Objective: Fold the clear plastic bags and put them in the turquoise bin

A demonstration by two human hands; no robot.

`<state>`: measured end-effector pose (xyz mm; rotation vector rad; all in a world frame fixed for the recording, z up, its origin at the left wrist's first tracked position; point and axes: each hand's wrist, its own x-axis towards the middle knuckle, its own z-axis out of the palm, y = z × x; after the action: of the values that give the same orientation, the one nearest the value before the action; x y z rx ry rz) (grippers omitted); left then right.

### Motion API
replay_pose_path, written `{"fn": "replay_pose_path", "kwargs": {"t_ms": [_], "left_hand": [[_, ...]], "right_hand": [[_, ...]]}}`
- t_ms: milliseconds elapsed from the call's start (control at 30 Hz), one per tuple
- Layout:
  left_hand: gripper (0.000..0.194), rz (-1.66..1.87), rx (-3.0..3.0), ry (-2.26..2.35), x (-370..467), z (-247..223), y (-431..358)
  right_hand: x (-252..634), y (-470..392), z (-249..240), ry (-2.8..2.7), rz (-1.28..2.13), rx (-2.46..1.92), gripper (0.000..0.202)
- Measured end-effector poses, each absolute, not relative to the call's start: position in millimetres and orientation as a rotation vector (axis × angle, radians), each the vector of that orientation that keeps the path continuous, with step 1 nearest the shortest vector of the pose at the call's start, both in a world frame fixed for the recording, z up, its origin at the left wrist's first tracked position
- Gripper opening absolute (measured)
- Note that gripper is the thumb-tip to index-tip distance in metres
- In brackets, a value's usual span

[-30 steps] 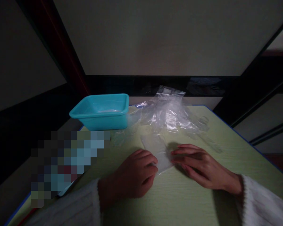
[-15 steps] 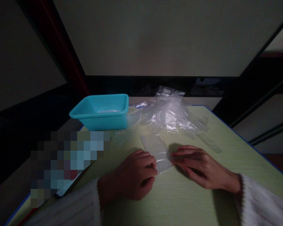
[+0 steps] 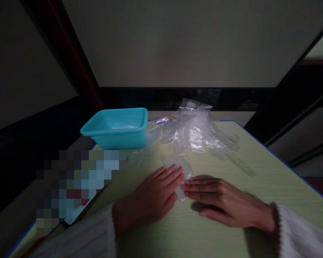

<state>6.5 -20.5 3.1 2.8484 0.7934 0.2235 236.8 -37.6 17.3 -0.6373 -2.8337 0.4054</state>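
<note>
A small clear plastic bag lies flat on the table in front of me. My left hand rests on its left side, fingers stretched out and pressing on the film. From the right, my right hand lays its straight fingertips on the bag's near right part, with the thumb apart below. Neither hand grips anything. Beyond the bag spreads a loose heap of clear plastic bags, shiny and crumpled.
A turquoise plastic basin stands at the back left of the pale green table, which has a blue edge. At the left lies a flat item blurred out by large pixels. A pale wall panel rises behind the table.
My left hand has uncurled from the bag's near edge and now lies flat on it. My right hand has slid left and nearer to me, onto the bag, its thumb spreading away.
</note>
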Motion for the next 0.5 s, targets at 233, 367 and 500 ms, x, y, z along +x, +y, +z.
{"fn": "replay_pose_path", "kwargs": {"t_ms": [233, 367, 500], "left_hand": [[0.048, 0.258, 2.792, 0.81, 6, 1, -16], [0.046, 0.267, 2.803, 0.846, 5, -2, -7], [0.046, 0.238, 2.782, 0.955, 6, -2, 2]], "right_hand": [[237, -38, 14, -2.744, 0.486, -0.645, 0.036], [236, -38, 15, -2.741, 0.481, -0.657, 0.036], [236, -37, 16, -2.75, 0.448, -0.638, 0.037]]}}
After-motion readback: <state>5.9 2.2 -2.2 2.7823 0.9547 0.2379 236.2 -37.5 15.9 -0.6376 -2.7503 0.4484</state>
